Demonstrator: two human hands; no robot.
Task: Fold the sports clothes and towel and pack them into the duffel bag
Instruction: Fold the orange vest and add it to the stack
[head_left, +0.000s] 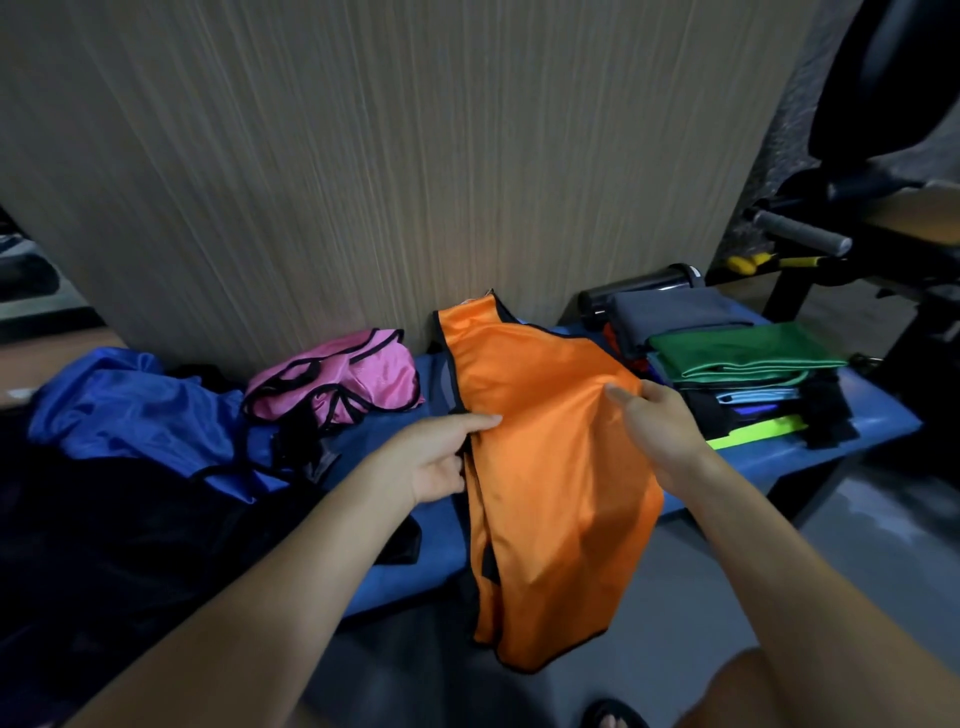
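An orange sports vest (545, 467) with black trim lies folded lengthwise across the blue bench (878, 415), its lower end hanging over the front edge. My left hand (441, 457) pinches its left edge at the middle. My right hand (660, 421) holds its right edge, fingers curled into the cloth. A crumpled pink vest (343, 379) and a crumpled blue vest (130, 405) lie to the left. A stack of folded clothes (737, 364), green on top, sits at the right. A dark bag-like mass (104, 545) fills the lower left.
A wood-grain wall (363, 156) stands right behind the bench. A black cylinder (644, 286) lies behind the folded stack. Black gym equipment (857, 223) with a grey padded bar stands at the right. Grey floor and my sandalled foot (613, 714) are below.
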